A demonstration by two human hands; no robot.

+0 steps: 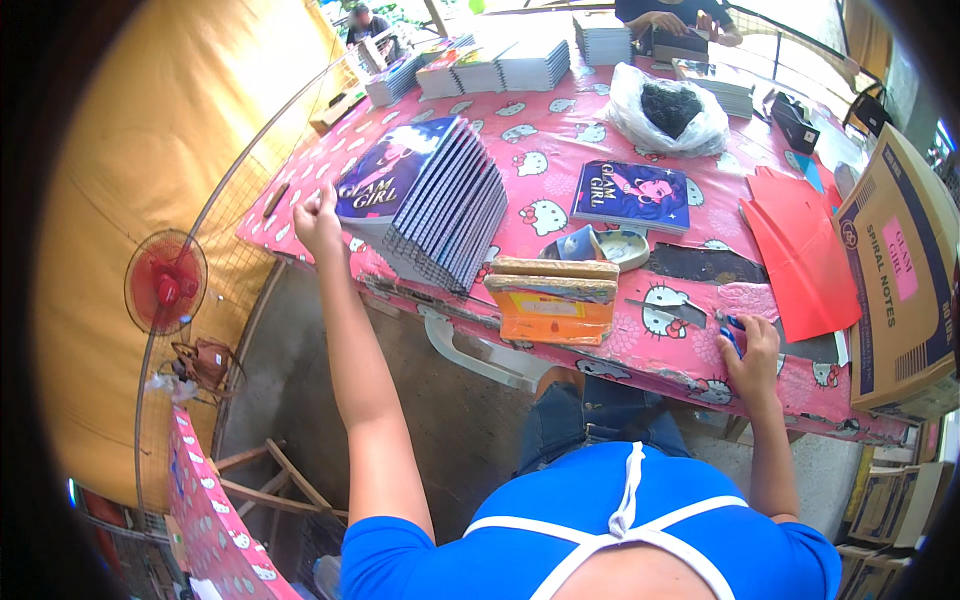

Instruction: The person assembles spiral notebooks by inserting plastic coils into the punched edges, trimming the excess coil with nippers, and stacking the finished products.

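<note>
At the left of the table, a leaning stack of spiral notebooks (445, 215) with dark purple-blue covers has its coil edges turned toward the right. My left hand (317, 220) is closed beside the stack's left edge, thumb against the corner of a cover; whether the fingers pinch anything is hidden. Close to the front edge on the right, my right hand (755, 362) rests on the table, fingers curled round a small blue-handled tool (732, 338), its kind partly covered. One more notebook (632, 195) with the same cover lies flat in the middle.
An orange block-like object (553, 312) stands before a small dish (620, 248). Right of these are red sheets (800, 255) and a tall cardboard box (900, 280). Farther back are a plastic bag of black coils (668, 110), book stacks (510, 65) and a co-worker's hands (665, 22).
</note>
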